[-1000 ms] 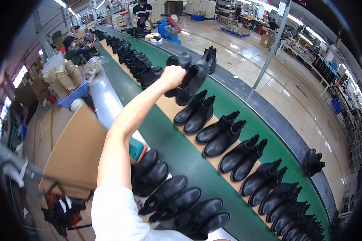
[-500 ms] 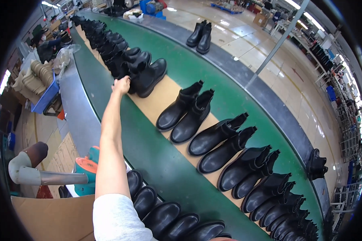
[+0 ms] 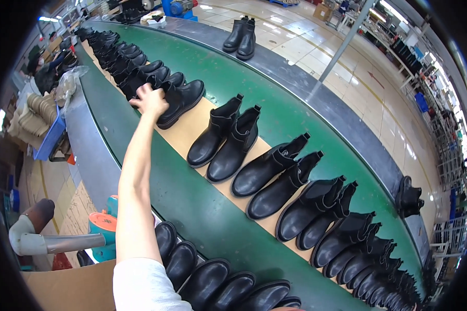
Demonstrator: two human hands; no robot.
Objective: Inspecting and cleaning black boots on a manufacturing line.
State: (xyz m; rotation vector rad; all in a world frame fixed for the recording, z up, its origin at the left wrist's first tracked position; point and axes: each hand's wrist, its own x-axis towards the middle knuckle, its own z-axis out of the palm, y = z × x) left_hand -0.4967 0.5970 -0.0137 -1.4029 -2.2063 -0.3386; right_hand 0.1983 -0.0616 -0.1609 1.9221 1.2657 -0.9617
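My left hand (image 3: 151,100) reaches far up the line with its fingers spread, slightly blurred. It is over the shaft side of a pair of black ankle boots (image 3: 186,99); whether it touches them I cannot tell. Nothing shows in its grasp. Closer along the line stand another pair of black boots (image 3: 231,142) and a further pair (image 3: 279,181), toes toward the lower left. They stand on a tan strip (image 3: 188,128) along a green belt (image 3: 192,171). My right hand is out of sight; only an unclear skin-coloured sliver shows at the lower edge.
Several black boots (image 3: 207,282) line the near side of the belt. One pair (image 3: 240,39) stands on the grey far ledge (image 3: 290,78). At left are a blue crate (image 3: 52,137), a grey pipe (image 3: 70,243) on a teal machine (image 3: 102,228), and a seated person (image 3: 46,72).
My left hand's fingers were closed together at the boot shafts; now they are spread apart. The whole view has shifted, moving the boots slightly left and up in the picture.
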